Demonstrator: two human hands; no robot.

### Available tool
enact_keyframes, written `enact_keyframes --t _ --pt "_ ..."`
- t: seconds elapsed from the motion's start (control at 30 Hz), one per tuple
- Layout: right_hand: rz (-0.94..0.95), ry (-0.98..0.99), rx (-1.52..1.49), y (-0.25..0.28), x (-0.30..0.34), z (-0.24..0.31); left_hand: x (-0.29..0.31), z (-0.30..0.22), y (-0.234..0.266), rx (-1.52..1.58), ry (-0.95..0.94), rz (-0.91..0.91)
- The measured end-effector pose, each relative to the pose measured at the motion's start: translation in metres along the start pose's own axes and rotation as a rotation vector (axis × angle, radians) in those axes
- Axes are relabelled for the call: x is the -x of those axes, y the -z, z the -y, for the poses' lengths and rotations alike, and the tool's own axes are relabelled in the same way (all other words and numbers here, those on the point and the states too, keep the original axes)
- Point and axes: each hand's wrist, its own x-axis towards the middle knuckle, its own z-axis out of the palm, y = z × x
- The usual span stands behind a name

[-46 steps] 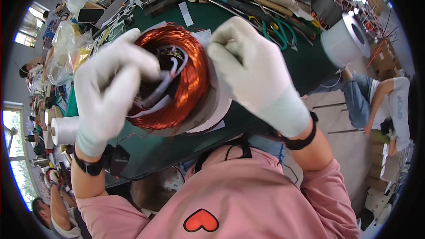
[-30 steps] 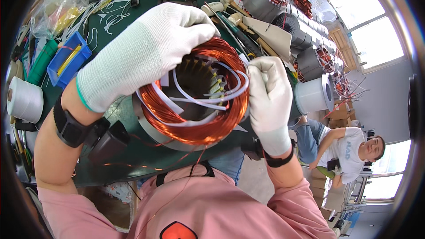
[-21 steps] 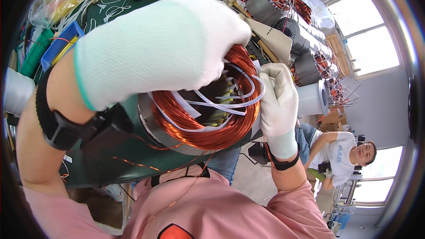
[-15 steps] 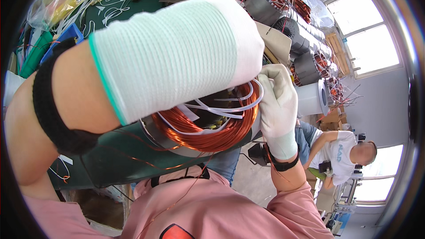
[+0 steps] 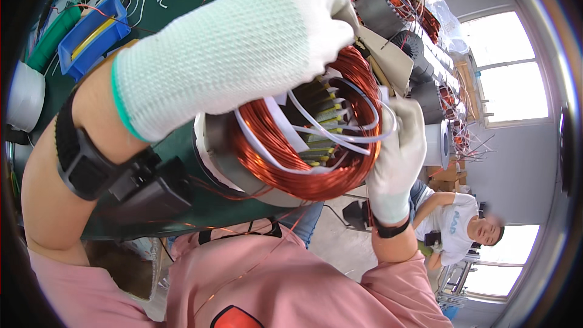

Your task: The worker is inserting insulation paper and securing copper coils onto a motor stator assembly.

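A motor stator [image 5: 221, 146] lies on the green bench, with a thick ring of copper windings [image 5: 291, 182] bulging from its near end. Yellow-edged slots [image 5: 328, 118] and white insulating strips show inside the ring. Pale flexible sleeving tubes [image 5: 331, 136] loop across the opening. My left hand [image 5: 322, 18], in a white knit glove, reaches over the stator to the far upper edge of the windings; its fingers are curled, their tips partly hidden. At the right edge of the windings, beside a looped tube, my gloved right hand [image 5: 398, 152] is closed with bent fingers; what it grips is hidden.
A blue bin [image 5: 94, 36] and a white spool [image 5: 25, 96] stand on the left of the bench. Several wound stators [image 5: 379, 9] line the back right, near a white flanged spool [image 5: 438, 146]. Another person [image 5: 458, 231] sits at the right. Loose copper wires hang towards me.
My left forearm has lifted away from the opening, baring more slots and tubes. The left hand's curled fingers now show at the far edge. The right hand stays beside the windings; the view has shifted.
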Motion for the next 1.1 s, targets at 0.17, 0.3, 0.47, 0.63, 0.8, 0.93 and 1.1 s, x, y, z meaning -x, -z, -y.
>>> enact_keyframes --t 0.17,0.3,0.47,0.63,0.8,0.93,1.1 --pt "-0.049 0.091 0.04 -0.009 -0.02 0.006 0.0 -0.002 0.016 0.05 -0.11 0.081" --pt "0.149 -0.103 -0.207 0.0 -0.029 0.019 0.003 0.003 0.029 0.134 0.078 0.149" --pt "0.191 -0.167 -0.031 0.021 -0.027 0.025 -0.009 0.028 0.009 0.101 -0.343 -0.013" --pt "0.309 -0.276 -0.065 0.025 -0.041 0.013 -0.006 0.03 0.008 0.046 -0.323 -0.087" --pt "0.488 -0.203 -0.124 0.031 -0.063 0.006 -0.01 0.028 -0.006 -0.03 -0.248 -0.179" --pt "0.388 -0.207 -0.14 0.033 -0.047 -0.002 -0.02 0.029 -0.011 0.018 -0.194 -0.135" --pt "0.346 -0.182 0.008 0.023 -0.048 0.023 -0.017 0.022 -0.011 0.01 -0.145 -0.138"
